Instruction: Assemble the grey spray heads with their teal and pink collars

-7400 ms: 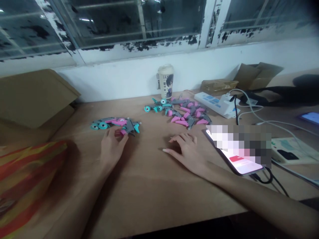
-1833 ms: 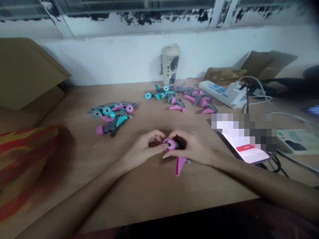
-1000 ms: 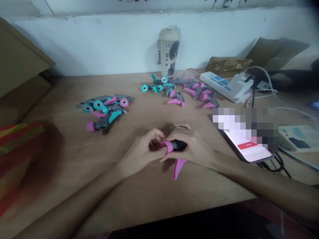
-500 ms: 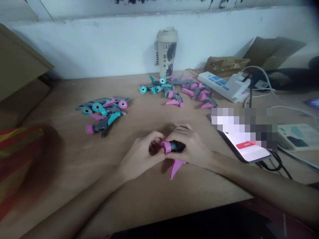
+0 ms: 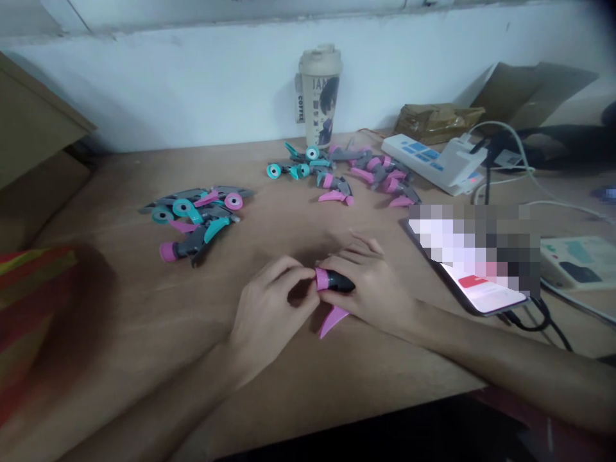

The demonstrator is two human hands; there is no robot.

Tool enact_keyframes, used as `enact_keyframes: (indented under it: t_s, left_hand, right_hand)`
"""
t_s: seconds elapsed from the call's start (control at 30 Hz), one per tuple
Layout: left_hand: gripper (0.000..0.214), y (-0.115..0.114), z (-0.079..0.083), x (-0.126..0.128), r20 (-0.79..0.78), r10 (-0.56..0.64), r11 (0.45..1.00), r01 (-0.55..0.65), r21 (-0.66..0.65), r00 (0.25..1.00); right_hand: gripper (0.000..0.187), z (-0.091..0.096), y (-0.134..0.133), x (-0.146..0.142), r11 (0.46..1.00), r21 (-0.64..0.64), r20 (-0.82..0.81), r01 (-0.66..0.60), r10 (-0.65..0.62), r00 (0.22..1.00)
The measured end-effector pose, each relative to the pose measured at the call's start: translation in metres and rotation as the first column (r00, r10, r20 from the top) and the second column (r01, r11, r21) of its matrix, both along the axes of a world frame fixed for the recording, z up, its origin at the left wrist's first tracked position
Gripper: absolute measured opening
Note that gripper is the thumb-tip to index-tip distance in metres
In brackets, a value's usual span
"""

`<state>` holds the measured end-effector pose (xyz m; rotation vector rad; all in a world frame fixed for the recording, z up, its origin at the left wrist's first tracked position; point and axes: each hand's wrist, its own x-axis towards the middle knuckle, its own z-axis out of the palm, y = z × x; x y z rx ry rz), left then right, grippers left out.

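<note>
A dark grey trigger sprayer head with a pink collar and a pink trigger lies in front of me, its collar facing left. My right hand wraps round its body, covering much of it. My left hand pinches at the left end of the collar with thumb and fingertips; the inside of that pinch is partly hidden. To the left sits a pile of grey sprayer heads with turquoise and pink parts. More sprayer heads lie farther back, turquoise ones left and pink ones right.
A lidded coffee cup stands against the wall. On the right are a lit phone, a white power strip with cables, and a taped brown package. Cardboard and red-yellow striped material border the left.
The left hand has opened its curl slightly and shifted at the collar. The pink trigger has swung a little to the left, and more of the dark body shows.
</note>
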<state>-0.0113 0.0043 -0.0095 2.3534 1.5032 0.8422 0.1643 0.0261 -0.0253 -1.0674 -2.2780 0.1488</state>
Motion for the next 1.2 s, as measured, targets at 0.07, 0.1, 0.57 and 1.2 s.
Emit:
enact_keyframes:
  t_s: [0.07,0.1,0.57,1.2]
  left_hand:
    - [0.012,0.000,-0.001,0.000,-0.057,-0.003,0.999,0.006,0.043,0.998]
    - [0.012,0.000,-0.001,0.000,-0.074,-0.003,0.998,0.008,0.062,0.997]
    - [0.009,0.030,0.007,-0.028,0.196,0.249,0.968,-0.249,-0.023,0.949]
    - [0.012,0.012,0.018,-0.006,0.518,0.061,0.865,0.214,-0.455,0.853]
  right_hand:
    - [0.014,0.000,-0.001,0.000,1.000,0.006,0.003,0.009,-0.009,1.000]
    - [0.014,0.000,-0.001,0.000,1.000,0.010,-0.003,0.008,-0.008,1.000]
    - [0.033,0.005,0.007,0.012,0.986,-0.124,-0.204,0.108,-0.132,0.970]
    - [0.038,0.001,-0.003,0.004,0.909,-0.322,-0.450,-0.263,0.097,0.888]
